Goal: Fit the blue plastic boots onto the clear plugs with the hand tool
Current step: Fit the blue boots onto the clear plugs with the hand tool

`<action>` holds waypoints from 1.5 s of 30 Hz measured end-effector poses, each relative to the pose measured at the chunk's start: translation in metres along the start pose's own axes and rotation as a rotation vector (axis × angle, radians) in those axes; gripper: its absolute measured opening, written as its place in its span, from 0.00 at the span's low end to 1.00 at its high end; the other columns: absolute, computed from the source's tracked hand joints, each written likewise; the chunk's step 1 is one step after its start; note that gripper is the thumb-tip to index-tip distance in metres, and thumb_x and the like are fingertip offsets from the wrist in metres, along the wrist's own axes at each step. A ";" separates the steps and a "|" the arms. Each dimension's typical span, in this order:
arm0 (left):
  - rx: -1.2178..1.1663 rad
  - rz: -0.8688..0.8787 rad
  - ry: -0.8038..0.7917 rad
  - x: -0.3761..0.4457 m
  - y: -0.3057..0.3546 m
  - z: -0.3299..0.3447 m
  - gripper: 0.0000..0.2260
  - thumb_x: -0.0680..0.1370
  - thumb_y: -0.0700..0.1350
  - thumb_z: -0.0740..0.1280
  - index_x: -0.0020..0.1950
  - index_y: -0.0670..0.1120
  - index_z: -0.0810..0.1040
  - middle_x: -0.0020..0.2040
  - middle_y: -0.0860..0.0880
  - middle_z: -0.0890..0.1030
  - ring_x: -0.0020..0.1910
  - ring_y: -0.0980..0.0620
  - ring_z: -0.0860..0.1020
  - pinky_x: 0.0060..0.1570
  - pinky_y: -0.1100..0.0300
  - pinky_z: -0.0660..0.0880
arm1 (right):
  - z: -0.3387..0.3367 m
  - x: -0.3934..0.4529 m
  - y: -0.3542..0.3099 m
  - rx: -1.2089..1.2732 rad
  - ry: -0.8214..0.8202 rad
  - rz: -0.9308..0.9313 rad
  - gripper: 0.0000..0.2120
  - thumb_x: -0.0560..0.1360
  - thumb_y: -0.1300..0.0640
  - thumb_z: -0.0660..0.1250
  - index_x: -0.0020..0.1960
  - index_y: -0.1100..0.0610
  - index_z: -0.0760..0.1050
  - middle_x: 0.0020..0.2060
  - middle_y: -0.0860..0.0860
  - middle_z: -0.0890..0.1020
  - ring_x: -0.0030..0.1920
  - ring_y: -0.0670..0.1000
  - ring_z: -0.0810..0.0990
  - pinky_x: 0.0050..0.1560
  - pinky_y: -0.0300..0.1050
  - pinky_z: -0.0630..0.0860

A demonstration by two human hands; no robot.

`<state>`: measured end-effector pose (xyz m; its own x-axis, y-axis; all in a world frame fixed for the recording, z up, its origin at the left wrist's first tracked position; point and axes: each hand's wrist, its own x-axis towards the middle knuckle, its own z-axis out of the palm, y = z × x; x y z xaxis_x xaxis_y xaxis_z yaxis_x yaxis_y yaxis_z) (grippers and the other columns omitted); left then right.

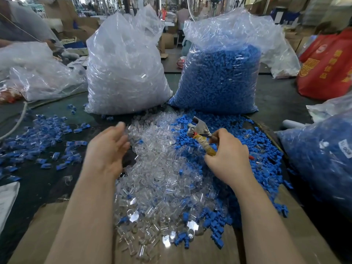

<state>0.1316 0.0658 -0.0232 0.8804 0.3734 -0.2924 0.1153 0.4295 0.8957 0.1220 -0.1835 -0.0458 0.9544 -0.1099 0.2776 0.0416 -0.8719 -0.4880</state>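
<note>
On the bench [276, 96], two hands over loose parts.
Right hand [226, 155] has its grip clenched round one hand tool [202, 136]; left hand [106, 147] is released, empty, above heaped clear plugs [158, 168], blue plastic boots [253, 145] beside. Two full bags behind; another bag's label is unreadable.

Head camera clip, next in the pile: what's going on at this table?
A person is fitting parts at a table. The right hand grips a hand tool over a loose heap of blue boots. The left hand hovers open, empty, over the heap of clear plugs. Joined pieces lie scattered to the left. Two full bags stand behind.
</note>
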 end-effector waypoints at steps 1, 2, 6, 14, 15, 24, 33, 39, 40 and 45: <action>0.086 -0.003 -0.057 -0.007 -0.003 0.009 0.20 0.75 0.45 0.71 0.66 0.41 0.74 0.61 0.44 0.79 0.57 0.49 0.79 0.49 0.58 0.76 | 0.001 0.000 -0.001 0.005 0.006 -0.017 0.14 0.70 0.53 0.70 0.51 0.48 0.67 0.44 0.45 0.76 0.44 0.54 0.73 0.48 0.51 0.61; 0.164 -0.009 -0.131 -0.015 -0.005 0.018 0.21 0.74 0.47 0.72 0.64 0.41 0.75 0.58 0.44 0.80 0.56 0.48 0.80 0.48 0.58 0.76 | 0.001 0.000 -0.003 0.007 0.011 -0.034 0.14 0.70 0.54 0.70 0.51 0.48 0.66 0.44 0.45 0.76 0.44 0.53 0.72 0.48 0.51 0.60; 0.401 -0.019 -0.470 -0.047 -0.019 0.048 0.25 0.68 0.56 0.72 0.60 0.44 0.78 0.55 0.46 0.83 0.54 0.49 0.81 0.49 0.59 0.77 | 0.004 -0.002 -0.008 0.020 0.032 -0.150 0.15 0.70 0.54 0.71 0.50 0.47 0.65 0.44 0.43 0.74 0.44 0.51 0.69 0.46 0.49 0.59; 0.296 0.186 -0.442 -0.059 -0.027 0.066 0.02 0.76 0.38 0.71 0.45 0.41 0.82 0.36 0.48 0.82 0.35 0.56 0.81 0.40 0.63 0.81 | 0.003 -0.010 -0.016 -0.026 0.051 -0.297 0.19 0.67 0.55 0.70 0.55 0.47 0.68 0.45 0.43 0.71 0.47 0.49 0.66 0.49 0.46 0.55; 0.292 0.206 -0.424 -0.058 -0.027 0.065 0.02 0.76 0.38 0.71 0.44 0.41 0.82 0.36 0.48 0.82 0.35 0.56 0.81 0.40 0.63 0.81 | 0.003 -0.011 -0.016 -0.067 0.031 -0.289 0.21 0.67 0.55 0.69 0.58 0.46 0.68 0.47 0.43 0.72 0.49 0.49 0.67 0.53 0.46 0.56; 0.551 0.279 -0.349 -0.041 -0.019 0.046 0.11 0.74 0.50 0.74 0.54 0.50 0.81 0.45 0.52 0.85 0.41 0.57 0.82 0.36 0.69 0.77 | -0.002 -0.007 -0.009 -0.104 -0.025 0.036 0.12 0.73 0.57 0.66 0.54 0.50 0.69 0.37 0.47 0.72 0.37 0.52 0.71 0.33 0.46 0.62; 1.615 0.207 0.085 -0.005 -0.008 -0.004 0.23 0.78 0.59 0.65 0.69 0.49 0.72 0.65 0.41 0.74 0.62 0.38 0.73 0.62 0.44 0.71 | -0.006 -0.003 0.019 -0.253 -0.047 0.548 0.18 0.77 0.54 0.66 0.63 0.62 0.69 0.57 0.60 0.73 0.40 0.58 0.69 0.36 0.49 0.66; 1.454 0.138 -0.146 -0.007 -0.013 0.001 0.19 0.79 0.54 0.66 0.67 0.47 0.75 0.60 0.46 0.79 0.51 0.48 0.77 0.50 0.56 0.73 | 0.000 -0.003 0.015 -0.325 -0.105 0.487 0.07 0.76 0.53 0.67 0.48 0.56 0.71 0.53 0.57 0.77 0.32 0.53 0.70 0.30 0.45 0.65; 1.439 0.159 -0.162 -0.009 -0.014 0.003 0.19 0.79 0.53 0.66 0.67 0.47 0.74 0.60 0.46 0.79 0.50 0.49 0.77 0.50 0.58 0.72 | 0.001 -0.003 0.014 -0.337 -0.115 0.475 0.07 0.76 0.53 0.67 0.47 0.55 0.71 0.50 0.56 0.77 0.31 0.52 0.70 0.29 0.44 0.64; 1.406 0.210 -0.134 -0.011 -0.015 0.005 0.12 0.78 0.51 0.69 0.57 0.47 0.79 0.50 0.49 0.82 0.46 0.50 0.80 0.50 0.55 0.77 | 0.003 -0.001 0.015 -0.341 -0.108 0.434 0.08 0.74 0.54 0.68 0.44 0.54 0.70 0.42 0.54 0.77 0.31 0.52 0.71 0.26 0.42 0.61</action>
<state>0.1224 0.0516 -0.0317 0.9650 0.2136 -0.1524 0.2621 -0.8113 0.5225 0.1228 -0.1949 -0.0559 0.8884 -0.4589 0.0156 -0.4425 -0.8647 -0.2379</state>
